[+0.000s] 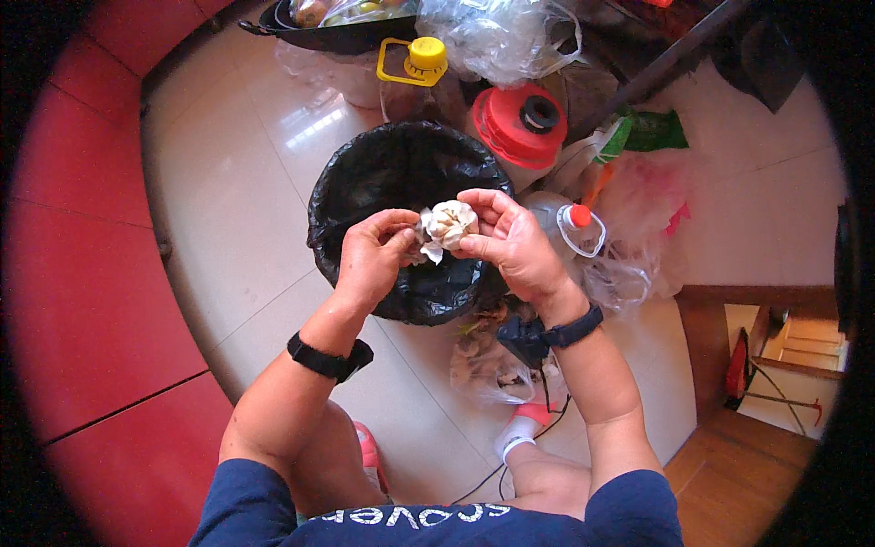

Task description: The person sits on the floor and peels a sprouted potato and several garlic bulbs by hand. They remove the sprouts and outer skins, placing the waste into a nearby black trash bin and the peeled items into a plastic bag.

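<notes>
A whitish garlic bulb (pixel 452 225) is held above a bin lined with a black plastic bag (pixel 403 161). My right hand (pixel 509 239) grips the bulb from its right side, between thumb and fingers. On the other side, my left hand (pixel 379 253) pinches loose papery garlic skin (pixel 431 253) next to the bulb. The clove ridges of the bulb face up. Dark shadow hides most of what lies inside the bin.
Behind the bin stand a yellow-capped jug (pixel 426 55) and a red-lidded container (pixel 519 126). A clear plastic bottle with a red cap (pixel 580 217) and crumpled plastic bags (pixel 642 225) lie to the right. Red cabinet fronts (pixel 89 273) line the left; a cable (pixel 478 485) runs across the floor.
</notes>
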Tool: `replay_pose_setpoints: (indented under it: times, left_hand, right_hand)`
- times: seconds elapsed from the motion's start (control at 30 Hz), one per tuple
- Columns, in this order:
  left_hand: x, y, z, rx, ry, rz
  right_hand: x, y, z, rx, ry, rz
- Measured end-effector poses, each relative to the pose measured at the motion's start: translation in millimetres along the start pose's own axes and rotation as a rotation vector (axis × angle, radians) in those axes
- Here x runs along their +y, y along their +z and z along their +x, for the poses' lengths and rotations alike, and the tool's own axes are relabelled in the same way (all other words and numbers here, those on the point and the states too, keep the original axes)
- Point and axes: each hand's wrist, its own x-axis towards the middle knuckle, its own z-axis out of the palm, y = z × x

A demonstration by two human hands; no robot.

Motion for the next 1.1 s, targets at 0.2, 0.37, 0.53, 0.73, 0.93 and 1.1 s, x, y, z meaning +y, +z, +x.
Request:
replay_pose_setpoints:
  times: [0.2,0.37,0.53,0.73,0.93,1.1]
  left_hand:
    - [-3.0,0.2,-0.3,-0.160,-0.063,-0.249]
    - [-9.2,-2.2,2.8,-0.065,-0.120,-0.305]
    - [-0.4,0.5,2.6,-0.107,0.057,-0.146]
    - [2.1,7.6,-4.8,-0.171,0.114,-0.031]
    - [-3.3,5.3,-4.5,-0.142,0.066,-0.085]
    - [-5.1,-0.4,-1.9,-0.064,0.057,-0.086]
  right_hand:
    - [5.2,10.7,-2.1,-0.006,-0.044,-0.219]
    - [5.3,12.5,-1.0,-0.022,-0.043,-0.202]
    - [-3.6,8.8,-2.7,-0.017,-0.130,-0.529]
    - [-12.4,17.0,-8.2,0.061,-0.215,-0.752]
    - [-17.6,18.2,-8.7,-0.012,-0.123,-0.774]
    - [-13.1,17.5,-7.8,-0.101,-0.195,-0.709]
